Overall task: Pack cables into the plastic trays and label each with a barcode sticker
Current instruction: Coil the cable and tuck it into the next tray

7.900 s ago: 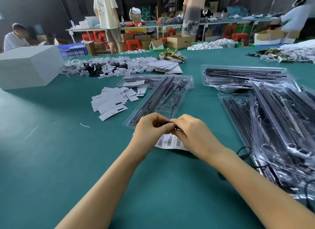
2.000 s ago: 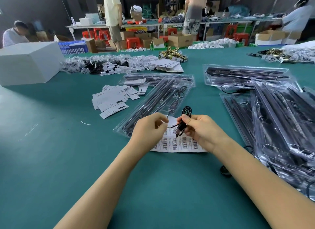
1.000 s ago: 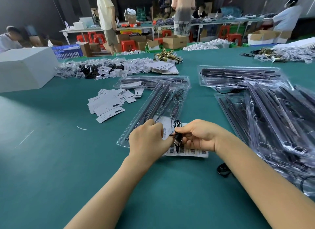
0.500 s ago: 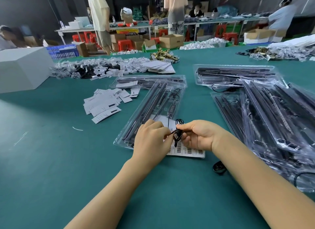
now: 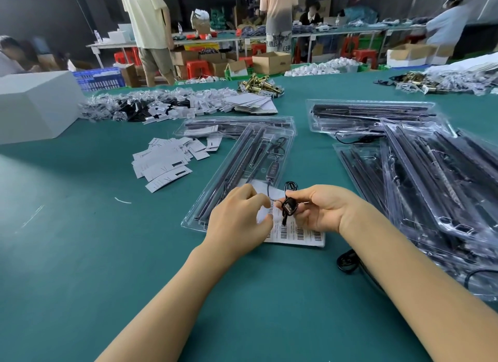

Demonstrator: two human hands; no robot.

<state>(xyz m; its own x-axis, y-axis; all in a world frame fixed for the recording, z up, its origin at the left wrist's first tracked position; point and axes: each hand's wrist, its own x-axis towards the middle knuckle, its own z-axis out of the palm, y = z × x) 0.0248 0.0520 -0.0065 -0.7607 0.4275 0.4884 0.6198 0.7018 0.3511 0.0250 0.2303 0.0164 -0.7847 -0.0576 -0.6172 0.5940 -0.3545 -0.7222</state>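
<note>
right hand (image 5: 320,213) pinches a black cable plug (image 5: 288,208) above the barcode sticker sheet (image 5: 296,231), at the near end of a clear plastic tray (image 5: 242,170); left hand (image 5: 238,221) is curled, fingertips on the thin wire beside the plug

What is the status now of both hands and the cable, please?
Right hand pinching cable plug. Left hand on barcode sheet, grip unclear. Open tray just behind; nothing blocking.

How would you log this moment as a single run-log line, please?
step: labelling | right hand: holds black cable plug | left hand: at barcode sticker sheet | tray: cable in, unsealed
</note>
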